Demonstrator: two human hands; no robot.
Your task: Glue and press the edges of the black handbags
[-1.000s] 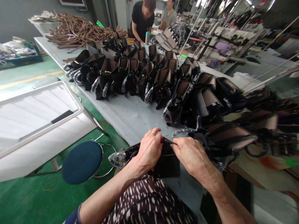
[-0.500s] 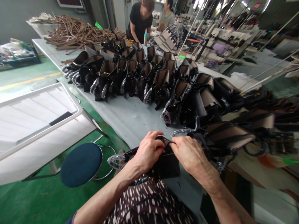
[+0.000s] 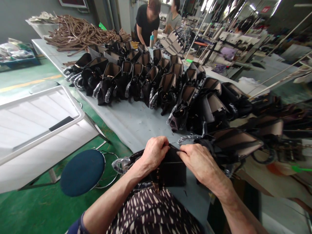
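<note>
A black bag (image 3: 172,172) with plastic-wrapped handles lies at the near edge of the table, against the patterned apron. My left hand (image 3: 156,151) is closed on the bag's upper edge, its fingers curled in a pinch. On the other side of the same edge, my right hand (image 3: 197,159) grips the bag between thumb and fingers. The two hands are a short gap apart. Part of the bag is hidden under my left hand and forearm. Another black bag (image 3: 236,143), open with a brown lining, lies just right of my right hand.
Several rows of black bags (image 3: 168,83) stand on the grey table (image 3: 126,120). Brown straps (image 3: 78,32) are heaped behind. A white tub (image 3: 48,126) and blue stool (image 3: 83,172) are at left. Two people (image 3: 147,21) are beyond the table.
My left hand's fingers have drawn together and curled tighter on the bag's edge. More of the bag's dark front shows beneath my hands. My right hand has barely moved.
</note>
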